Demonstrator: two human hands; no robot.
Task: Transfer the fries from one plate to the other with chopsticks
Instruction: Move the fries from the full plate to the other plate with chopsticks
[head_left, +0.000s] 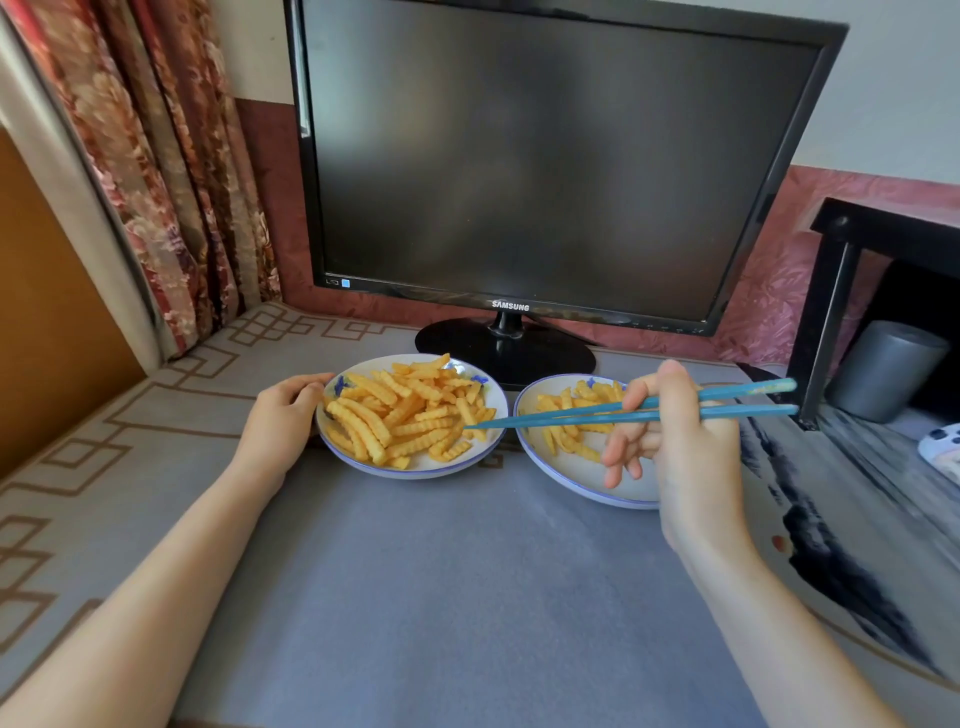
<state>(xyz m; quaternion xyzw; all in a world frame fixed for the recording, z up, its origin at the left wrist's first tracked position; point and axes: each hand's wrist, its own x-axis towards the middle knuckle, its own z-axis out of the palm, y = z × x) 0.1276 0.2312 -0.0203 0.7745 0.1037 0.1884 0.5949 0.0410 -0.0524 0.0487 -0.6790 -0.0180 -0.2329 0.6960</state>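
While right hand (675, 441) grips two chopsticks (753, 411), two plates (415, 470) (571, 480) hold fries (405, 410).

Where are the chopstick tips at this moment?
In the head view, the blue chopsticks, held in the right hand, reach across the right plate; their tips sit among the fries near the right rim of the left plate.

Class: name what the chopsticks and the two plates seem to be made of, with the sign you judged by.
Chopsticks: probably plastic, perhaps painted wood; even teal colour, smooth matte surface. Left plate and right plate: likely glazed ceramic, possibly melamine; glossy white, thin blue rim line, blue painted motif.
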